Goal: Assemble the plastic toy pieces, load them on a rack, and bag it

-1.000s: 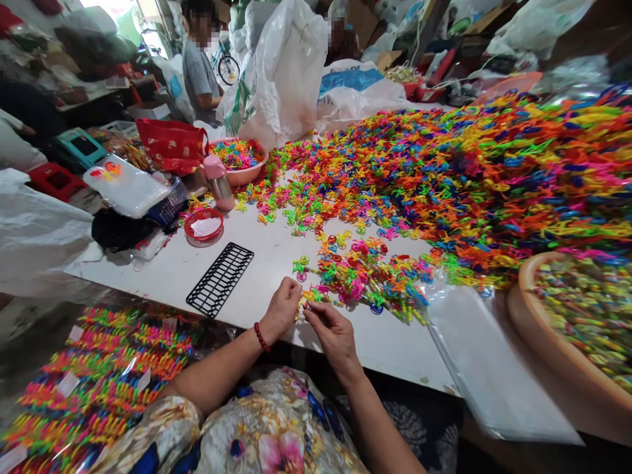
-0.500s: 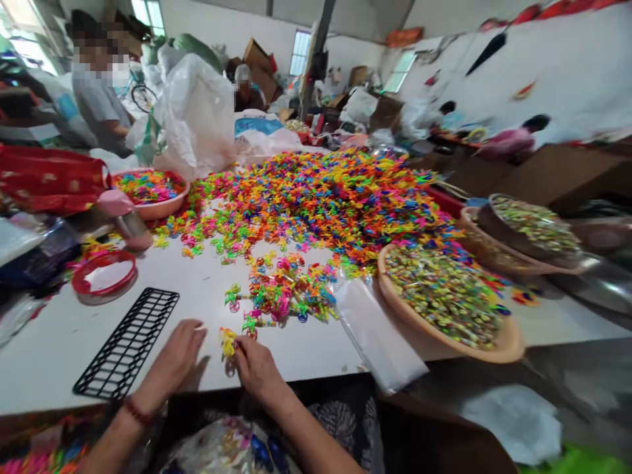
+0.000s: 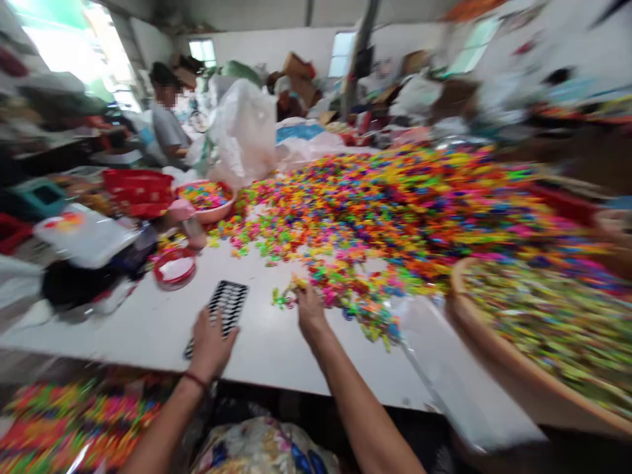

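Observation:
My left hand (image 3: pixel 213 339) lies over the black plastic grid tray (image 3: pixel 231 299) on the white table, fingers spread across its near part. Its palm hides some of the grid. At the near edge of a loose cluster of small bright plastic toys (image 3: pixel 340 276), my right hand (image 3: pixel 312 309) has its fingers drawn together. A yellow-orange plastic toy (image 3: pixel 298 283) shows at those fingertips, though blur hides its exact shape. Just left of it sits a green toy (image 3: pixel 279 299).
A large multicoloured heap (image 3: pixel 395 191) covers the table's back. To the right stand clear plastic bags (image 3: pixel 459 368) and a wide tan basin (image 3: pixel 461 289) of small pieces. A red round dish (image 3: pixel 175 268) and pink-lidded bottle (image 3: pixel 185 217) are at left. A co-worker (image 3: pixel 168 125) stands behind.
My left hand has come down onto the black grid tray. My right hand has moved forward to the cluster of toys, a yellow toy at its fingertips in both frames. The view has turned left.

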A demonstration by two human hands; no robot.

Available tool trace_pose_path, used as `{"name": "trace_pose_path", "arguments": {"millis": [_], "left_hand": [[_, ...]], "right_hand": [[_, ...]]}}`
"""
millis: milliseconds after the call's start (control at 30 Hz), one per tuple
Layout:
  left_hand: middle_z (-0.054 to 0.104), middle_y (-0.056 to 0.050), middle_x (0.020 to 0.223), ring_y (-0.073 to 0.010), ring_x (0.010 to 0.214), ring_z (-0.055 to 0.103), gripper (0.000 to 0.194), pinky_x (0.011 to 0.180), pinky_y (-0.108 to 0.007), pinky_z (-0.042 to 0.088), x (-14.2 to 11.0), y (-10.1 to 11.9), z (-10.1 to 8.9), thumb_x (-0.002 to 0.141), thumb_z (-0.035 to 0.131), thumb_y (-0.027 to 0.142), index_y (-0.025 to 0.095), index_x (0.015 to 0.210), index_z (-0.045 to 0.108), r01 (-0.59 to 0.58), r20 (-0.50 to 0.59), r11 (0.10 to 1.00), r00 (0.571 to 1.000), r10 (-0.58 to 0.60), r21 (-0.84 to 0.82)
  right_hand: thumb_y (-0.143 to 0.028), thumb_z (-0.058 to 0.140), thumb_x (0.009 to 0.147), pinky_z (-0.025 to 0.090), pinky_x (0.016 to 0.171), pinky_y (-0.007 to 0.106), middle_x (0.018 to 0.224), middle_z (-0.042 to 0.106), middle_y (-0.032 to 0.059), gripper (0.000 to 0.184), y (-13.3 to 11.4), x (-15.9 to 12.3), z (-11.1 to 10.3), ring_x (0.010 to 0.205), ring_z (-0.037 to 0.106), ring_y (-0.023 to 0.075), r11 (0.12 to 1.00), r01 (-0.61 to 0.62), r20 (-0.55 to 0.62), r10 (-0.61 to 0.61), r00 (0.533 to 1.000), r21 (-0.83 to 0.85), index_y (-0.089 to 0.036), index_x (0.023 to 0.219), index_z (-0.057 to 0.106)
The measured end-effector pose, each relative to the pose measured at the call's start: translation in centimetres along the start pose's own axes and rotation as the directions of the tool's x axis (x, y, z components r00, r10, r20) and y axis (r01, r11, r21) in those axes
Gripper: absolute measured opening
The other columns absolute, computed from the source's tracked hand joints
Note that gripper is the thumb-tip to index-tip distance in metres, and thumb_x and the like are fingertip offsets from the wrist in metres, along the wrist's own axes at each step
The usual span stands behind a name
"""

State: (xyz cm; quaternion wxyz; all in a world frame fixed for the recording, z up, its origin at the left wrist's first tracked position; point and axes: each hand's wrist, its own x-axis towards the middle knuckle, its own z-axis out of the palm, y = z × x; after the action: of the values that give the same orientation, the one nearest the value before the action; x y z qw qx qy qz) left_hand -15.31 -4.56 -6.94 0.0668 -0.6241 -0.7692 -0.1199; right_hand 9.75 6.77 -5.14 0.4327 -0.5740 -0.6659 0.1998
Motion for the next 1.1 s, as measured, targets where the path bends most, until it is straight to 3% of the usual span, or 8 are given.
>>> {"name": "trace_pose_path", "arguments": {"millis": [133,233,400,567,667,800,900,1100], "left_hand": [[0.034,-0.026,0.152,-0.0387,0.141,0.033,0.077,0.112,-0.054,0.031,0.0,3.8,0.7,0.082,0.062,0.053,0.008,0.142,0.043,-0.151,0.092,0.983,0.983,0.161,-0.108],[0.026,-0.025,0.157,-0.0380,0.146,0.025,0.086,0.115,-0.054,0.027,-0.3,5.4,0.9,0.083,0.061,0.055,0.007,0.148,0.033,-0.246,0.109,0.952,0.957,0.269,-0.184],[0.028,-0.027,0.156,-0.0376,0.146,0.026,0.091,0.115,-0.055,0.026,0.4,6.0,0.9,0.084,0.057,0.061,0.005,0.149,0.027,-0.331,0.116,0.908,0.922,0.369,-0.258],[0.039,-0.025,0.150,-0.0348,0.143,0.033,0.087,0.115,-0.056,0.026,-0.3,3.7,-0.7,0.087,0.052,0.064,0.008,0.149,0.028,-0.346,-0.079,0.904,0.938,0.337,-0.252],[0.047,-0.022,0.144,-0.0347,0.134,0.043,0.086,0.111,-0.053,0.034,-2.3,1.7,-2.0,0.084,0.056,0.065,0.012,0.147,0.033,-0.271,-0.113,0.926,0.962,0.249,-0.262],[0.050,-0.020,0.140,-0.0349,0.128,0.047,0.094,0.109,-0.054,0.037,-4.3,-0.1,-2.2,0.077,0.067,0.063,0.014,0.148,0.030,-0.205,-0.019,0.908,0.977,0.212,-0.365],[0.047,-0.020,0.141,-0.0330,0.130,0.045,0.098,0.109,-0.054,0.039,-4.5,-0.8,-1.6,0.077,0.072,0.054,0.016,0.152,0.021,-0.150,0.013,0.854,0.984,0.180,-0.498],[0.045,-0.020,0.141,-0.0316,0.131,0.046,0.126,0.110,-0.053,0.040,-3.7,-1.4,-1.2,0.067,0.084,0.043,0.020,0.156,-0.002,-0.059,0.074,0.740,0.987,0.145,-0.670]], "right_hand": [[-0.042,0.049,0.090,0.047,0.068,0.033,0.087,0.073,0.0092,0.032,0.1,-1.2,0.2,0.078,0.066,0.0223,0.953,-0.189,0.099,0.169,0.981,0.235,-0.018,0.102,0.066],[-0.050,0.067,0.079,0.049,0.080,0.033,0.104,0.073,0.0078,0.039,-0.5,-3.5,-1.2,0.096,0.065,0.0229,0.760,-0.376,0.246,0.286,0.926,0.531,-0.021,0.106,0.069],[-0.048,0.084,0.063,0.051,0.066,0.029,0.088,0.073,0.0045,0.041,-1.2,-5.8,-2.0,0.076,0.064,0.0170,0.435,-0.578,0.406,0.428,0.807,0.690,-0.021,0.092,0.072],[-0.045,0.086,0.062,0.035,0.043,0.018,0.077,0.070,0.0022,0.039,-1.1,-6.1,-2.0,0.051,0.050,0.0069,0.324,-0.638,0.473,0.460,0.751,0.699,-0.018,0.086,0.070],[-0.047,0.084,0.065,0.036,0.043,0.018,0.084,0.071,0.0030,0.040,-1.6,-6.1,-2.1,0.051,0.047,0.0056,0.351,-0.615,0.451,0.446,0.773,0.706,-0.019,0.088,0.068],[-0.049,0.082,0.067,0.045,0.052,0.023,0.086,0.070,0.0039,0.040,-3.3,-5.9,-0.9,0.057,0.051,0.0090,0.513,-0.591,0.469,0.360,0.807,0.623,-0.018,0.089,0.069],[-0.048,0.082,0.067,0.049,0.062,0.027,0.083,0.070,0.0039,0.040,-5.2,-6.1,1.5,0.066,0.057,0.0139,0.599,-0.555,0.533,0.239,0.812,0.577,-0.018,0.091,0.071],[-0.049,0.073,0.072,0.052,0.074,0.034,0.085,0.072,0.0050,0.036,-7.8,-6.8,7.1,0.077,0.064,0.0207,0.775,-0.417,0.604,0.056,0.795,0.476,-0.019,0.092,0.071]]}}
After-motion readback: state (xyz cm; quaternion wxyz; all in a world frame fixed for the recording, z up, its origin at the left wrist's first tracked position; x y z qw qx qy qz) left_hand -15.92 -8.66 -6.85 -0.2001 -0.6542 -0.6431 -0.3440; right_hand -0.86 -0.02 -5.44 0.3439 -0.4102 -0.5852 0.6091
